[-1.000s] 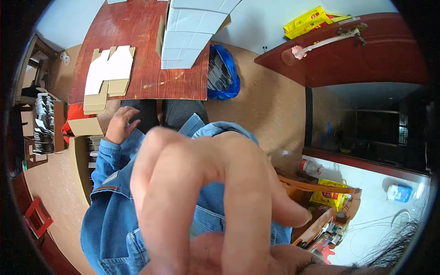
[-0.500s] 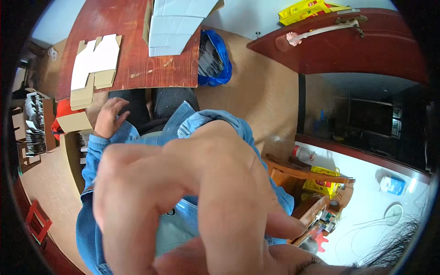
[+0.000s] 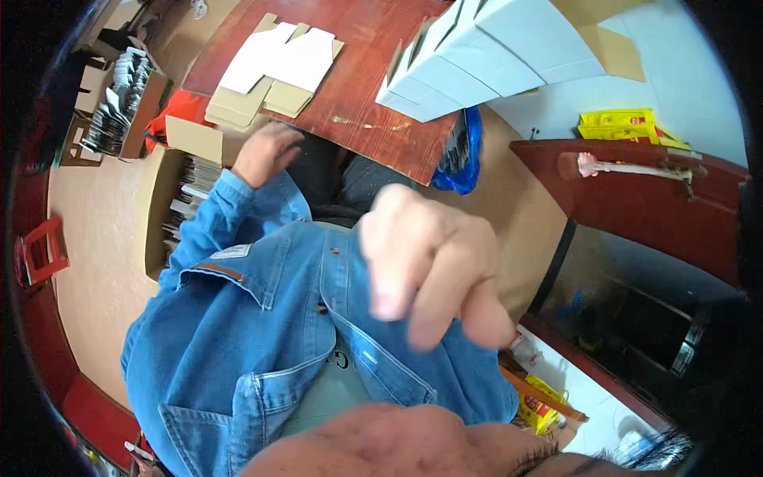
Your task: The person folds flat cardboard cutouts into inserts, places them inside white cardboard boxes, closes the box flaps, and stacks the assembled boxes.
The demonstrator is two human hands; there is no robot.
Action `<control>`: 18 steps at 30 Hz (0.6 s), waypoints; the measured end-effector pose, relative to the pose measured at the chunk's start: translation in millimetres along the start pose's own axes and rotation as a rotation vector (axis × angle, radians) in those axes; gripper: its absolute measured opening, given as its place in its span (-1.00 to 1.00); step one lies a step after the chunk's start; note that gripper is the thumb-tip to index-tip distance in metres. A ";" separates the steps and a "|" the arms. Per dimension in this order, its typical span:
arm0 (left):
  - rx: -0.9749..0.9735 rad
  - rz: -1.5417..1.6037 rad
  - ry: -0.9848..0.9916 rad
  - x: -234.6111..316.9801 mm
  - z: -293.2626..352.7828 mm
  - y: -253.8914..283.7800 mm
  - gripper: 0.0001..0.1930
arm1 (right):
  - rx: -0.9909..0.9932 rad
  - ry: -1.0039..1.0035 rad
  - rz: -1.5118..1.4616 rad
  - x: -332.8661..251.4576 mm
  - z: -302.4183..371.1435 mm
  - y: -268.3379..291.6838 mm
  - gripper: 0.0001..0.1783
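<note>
My right hand (image 3: 435, 270) hangs in the air in front of my chest, close to the camera and somewhat blurred. Its fingers bend downward with gaps between them, and nothing shows in them. Further off on the left, my left hand (image 3: 266, 154) is by my thigh, just off the edge of the red wooden table (image 3: 362, 95). Its fingers are loosely bent and look free of any object. Nearest to it on the table lie flat, unfolded white and brown cardboard box blanks (image 3: 290, 63).
White cartons (image 3: 485, 60) stand in a row at the table's right end. Beside my left arm is an open cardboard box (image 3: 151, 211) of upright flat pieces; another filled box (image 3: 143, 111) lies beyond. A blue plastic bag (image 3: 470, 151) sits under the table's right corner.
My right hand has moved away from the camera and to the right, its fingers now pointing down. The view has turned, so the table and cartons appear further right. My left hand stays near the table edge.
</note>
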State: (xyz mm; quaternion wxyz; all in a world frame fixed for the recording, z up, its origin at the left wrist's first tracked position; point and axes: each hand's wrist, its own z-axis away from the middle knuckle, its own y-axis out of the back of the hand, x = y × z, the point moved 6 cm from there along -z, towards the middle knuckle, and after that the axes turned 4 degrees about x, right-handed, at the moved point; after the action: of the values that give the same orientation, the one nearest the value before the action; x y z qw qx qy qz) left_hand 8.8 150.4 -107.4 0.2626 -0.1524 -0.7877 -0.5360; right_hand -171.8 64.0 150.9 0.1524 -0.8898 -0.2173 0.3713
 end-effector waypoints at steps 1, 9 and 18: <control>0.083 -0.039 -0.008 -4.1 -3.2 6.5 -0.69 | 0.009 0.040 -0.012 5.3 -12.8 -14.9 -0.28; 0.468 -0.651 0.382 -122.9 -49.3 61.0 -0.32 | 0.144 0.158 -0.194 30.2 -34.5 -41.7 -0.15; 0.056 -0.633 0.619 -191.2 -56.5 40.3 -0.30 | 0.103 0.252 -0.261 40.3 -41.9 -43.9 -0.16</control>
State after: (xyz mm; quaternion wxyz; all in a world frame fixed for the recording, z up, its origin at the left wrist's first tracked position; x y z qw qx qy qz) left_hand 199.9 121.4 -170.8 0.3131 0.2713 -0.6941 -0.5887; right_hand -128.0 117.3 174.3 0.2706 -0.8845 -0.2907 0.2447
